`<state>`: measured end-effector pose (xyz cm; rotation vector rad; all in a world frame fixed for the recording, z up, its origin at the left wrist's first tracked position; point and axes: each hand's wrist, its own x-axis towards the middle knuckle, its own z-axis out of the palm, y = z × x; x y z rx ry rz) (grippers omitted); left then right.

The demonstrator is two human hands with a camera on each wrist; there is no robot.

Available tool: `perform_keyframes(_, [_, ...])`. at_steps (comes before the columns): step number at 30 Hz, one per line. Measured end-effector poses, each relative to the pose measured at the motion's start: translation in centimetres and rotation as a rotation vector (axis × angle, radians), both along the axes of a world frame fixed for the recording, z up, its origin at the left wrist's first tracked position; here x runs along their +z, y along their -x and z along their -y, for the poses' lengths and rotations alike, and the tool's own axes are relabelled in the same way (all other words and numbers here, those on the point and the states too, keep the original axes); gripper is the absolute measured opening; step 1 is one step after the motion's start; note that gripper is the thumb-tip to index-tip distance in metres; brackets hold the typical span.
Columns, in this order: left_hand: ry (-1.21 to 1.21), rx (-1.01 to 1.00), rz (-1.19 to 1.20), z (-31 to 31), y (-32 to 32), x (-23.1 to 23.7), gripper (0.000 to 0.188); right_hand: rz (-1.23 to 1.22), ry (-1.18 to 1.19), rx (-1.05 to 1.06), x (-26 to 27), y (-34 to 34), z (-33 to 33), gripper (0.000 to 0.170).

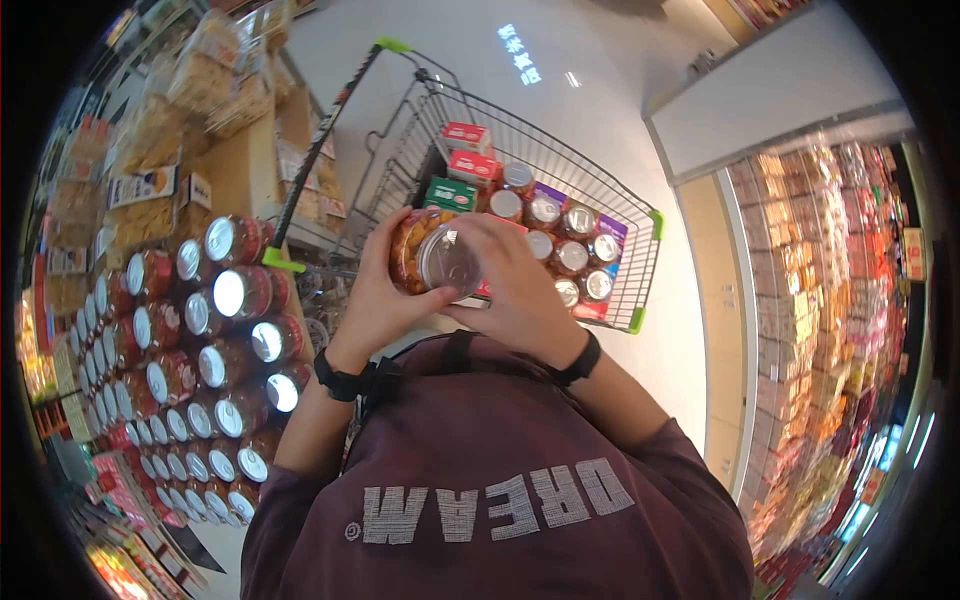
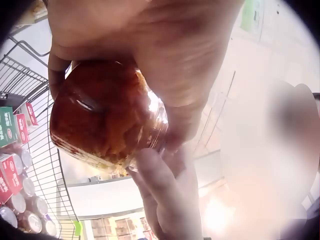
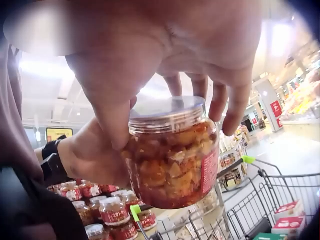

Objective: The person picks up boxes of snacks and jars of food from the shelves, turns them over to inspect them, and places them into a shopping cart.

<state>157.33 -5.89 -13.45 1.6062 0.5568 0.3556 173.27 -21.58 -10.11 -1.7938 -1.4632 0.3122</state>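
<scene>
A clear jar of orange-brown pickled food is held in front of my chest, above the near end of the cart. My left hand grips its side, with the thumb toward me. From above, my right hand holds the jar's round lid, thumb on one side and fingers round the other. The right wrist view shows the jar upright, with a red label and the lid on top. In the left wrist view the jar's underside faces the camera.
A wire shopping cart with green corners holds several silver-topped jars and red and green boxes. On my left stand rows of similar jars near bagged goods. Shelves of packaged goods line the right.
</scene>
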Motion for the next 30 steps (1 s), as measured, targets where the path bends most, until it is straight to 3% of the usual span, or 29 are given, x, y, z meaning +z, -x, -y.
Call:
perform_keyframes(5, [-0.076,-0.093,-0.110,2.8,-3.1,-3.1,0.110,-0.036,0.089,-0.018,-2.7,-4.5,3.0,0.090])
perform_keyframes(8, [0.281,-0.201,-0.215,4.0,-5.1,-3.2,0.101,-0.181,0.156,-0.042,-6.8,-9.2,5.6,0.090])
perform_keyframes(9, [0.277,-0.203,-0.219,4.1,-5.5,-3.9,0.101,-0.220,0.197,-0.115,-8.1,-11.2,7.0,0.090])
perform_keyframes(12, [0.103,-0.097,-0.270,4.7,-6.0,-5.7,0.082,-0.252,0.280,-0.407,-14.3,-18.0,12.4,0.094])
perform_keyframes(15, [0.134,0.038,-0.342,5.2,-5.1,-7.0,0.077,-0.162,0.270,-0.712,-21.5,-25.3,17.8,0.092])
perform_keyframes(16, [0.157,0.059,-0.351,5.4,-4.4,-7.7,0.067,-0.163,0.306,-0.756,-23.4,-27.6,19.2,0.089])
perform_keyframes(19, [0.267,0.149,-0.476,6.4,-2.4,-8.8,0.062,-0.062,0.450,-1.027,-29.3,-32.1,21.6,0.096])
perform_keyframes(23, [0.226,0.263,-0.606,8.0,3.5,-14.4,0.058,-0.047,0.558,-1.094,-34.0,-35.1,21.6,0.102])
perform_keyframes(25, [0.018,0.212,-0.811,9.1,7.9,-17.2,0.056,-0.029,0.694,-1.033,-35.9,-35.8,21.5,0.102])
perform_keyframes(26, [0.041,0.272,-0.752,9.8,11.8,-20.6,0.054,0.011,0.725,-1.046,-36.2,-35.4,21.1,0.099])
perform_keyframes(27, [0.045,0.283,-0.761,11.0,11.9,-19.2,0.054,0.009,0.729,-1.031,-36.4,-35.6,21.0,0.099])
perform_keyframes(29, [0.436,0.568,-0.827,12.8,12.1,-16.7,0.053,0.066,0.735,-0.997,-36.8,-35.8,20.6,0.095])
perform_keyframes(30, [0.520,0.634,-0.841,13.6,13.1,-16.5,0.052,0.060,0.730,-0.980,-36.7,-35.9,20.3,0.093])
